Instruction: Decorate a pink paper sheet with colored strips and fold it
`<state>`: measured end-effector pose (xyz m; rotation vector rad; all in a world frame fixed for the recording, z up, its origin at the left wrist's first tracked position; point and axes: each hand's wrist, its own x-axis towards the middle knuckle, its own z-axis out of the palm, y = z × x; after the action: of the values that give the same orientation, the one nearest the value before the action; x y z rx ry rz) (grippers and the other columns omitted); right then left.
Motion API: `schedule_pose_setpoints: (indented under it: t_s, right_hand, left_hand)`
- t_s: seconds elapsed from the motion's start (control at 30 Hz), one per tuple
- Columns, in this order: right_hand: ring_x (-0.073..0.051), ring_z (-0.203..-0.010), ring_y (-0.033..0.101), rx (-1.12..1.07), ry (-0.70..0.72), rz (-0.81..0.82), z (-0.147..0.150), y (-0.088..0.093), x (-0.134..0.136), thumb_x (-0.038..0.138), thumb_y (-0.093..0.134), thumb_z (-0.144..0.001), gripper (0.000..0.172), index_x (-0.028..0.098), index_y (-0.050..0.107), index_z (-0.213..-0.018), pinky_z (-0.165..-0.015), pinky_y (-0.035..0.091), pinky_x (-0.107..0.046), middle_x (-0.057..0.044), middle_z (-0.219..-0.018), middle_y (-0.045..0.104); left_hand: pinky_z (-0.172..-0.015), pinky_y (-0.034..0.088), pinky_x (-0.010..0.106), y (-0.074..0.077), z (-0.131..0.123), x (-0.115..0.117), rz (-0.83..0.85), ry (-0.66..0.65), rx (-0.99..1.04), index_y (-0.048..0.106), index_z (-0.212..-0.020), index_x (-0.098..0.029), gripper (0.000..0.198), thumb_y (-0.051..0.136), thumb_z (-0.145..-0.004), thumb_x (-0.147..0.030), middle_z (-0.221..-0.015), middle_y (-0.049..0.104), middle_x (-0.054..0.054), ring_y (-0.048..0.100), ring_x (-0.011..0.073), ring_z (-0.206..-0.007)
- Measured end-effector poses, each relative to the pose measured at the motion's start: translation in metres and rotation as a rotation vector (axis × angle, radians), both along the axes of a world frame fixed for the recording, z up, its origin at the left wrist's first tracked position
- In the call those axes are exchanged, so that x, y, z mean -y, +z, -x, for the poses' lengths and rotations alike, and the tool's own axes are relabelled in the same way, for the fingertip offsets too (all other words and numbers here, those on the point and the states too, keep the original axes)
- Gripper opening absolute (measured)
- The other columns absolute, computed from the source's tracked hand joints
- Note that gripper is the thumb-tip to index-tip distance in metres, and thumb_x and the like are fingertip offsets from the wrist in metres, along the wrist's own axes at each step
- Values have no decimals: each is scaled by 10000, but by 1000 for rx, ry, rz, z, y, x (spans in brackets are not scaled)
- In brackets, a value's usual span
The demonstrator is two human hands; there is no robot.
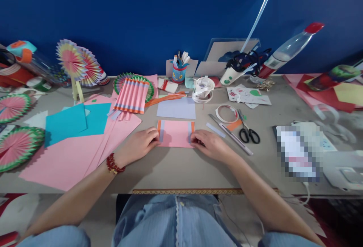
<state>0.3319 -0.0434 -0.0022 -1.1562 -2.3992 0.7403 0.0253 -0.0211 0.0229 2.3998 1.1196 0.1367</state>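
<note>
A pink paper rectangle (176, 134) with orange and lilac stripes along both short sides lies on the grey desk before me. My left hand (143, 143) holds its left edge, fingers curled together at the lower corner. At the right edge, my right hand (208, 144) grips the striped border with bent fingers. Just behind the rectangle is a flat lilac sheet (176, 109). A pleated pink paper (132, 96) with matching stripes rests behind my left hand. Right of my right hand lie a utility knife (235, 137), black-handled scissors (248, 130) and a tape roll (227, 114).
Pink sheets (73, 156) and blue paper (70, 124) cover the left side, near round folded fans (19, 148). A pen cup (178, 73), a white cup (231, 74) and a leaning bottle (286, 52) stand along the wall. A phone (297, 152) lies at right.
</note>
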Motion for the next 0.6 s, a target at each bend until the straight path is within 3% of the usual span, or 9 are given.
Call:
schedule_pose_setpoints:
  t_s: [0.37, 0.47, 0.6]
  right_hand:
    - [-194, -944, 587, 23, 48, -87, 0, 0, 4, 180, 439, -974, 176, 202, 611, -1001, -826, 463, -314, -72, -964, 656]
    - [-186, -979, 577, 53, 49, -130, 1, -1, 6, 148, 421, -975, 247, 211, 638, -1075, -839, 461, -296, -74, -1017, 646]
    - [-169, -927, 567, 146, 39, -217, 4, -3, 9, 81, 441, -935, 349, 268, 689, -1094, -801, 452, -270, -62, -1028, 632]
  left_hand:
    - [-718, 401, 293, -4, 0, 4, -48, 18, 14, 527, -911, -194, 209, 411, -1022, -328, -920, 572, 29, 575, 184, -811]
    - [-759, 422, 299, -9, 1, 8, -115, -9, -23, 568, -1027, -192, 215, 381, -1032, -297, -976, 589, 50, 586, 191, -860]
    - [-874, 441, 332, -16, 4, 8, -241, -182, -109, 538, -1313, -299, 365, 359, -1017, -182, -1095, 596, 60, 577, 207, -978]
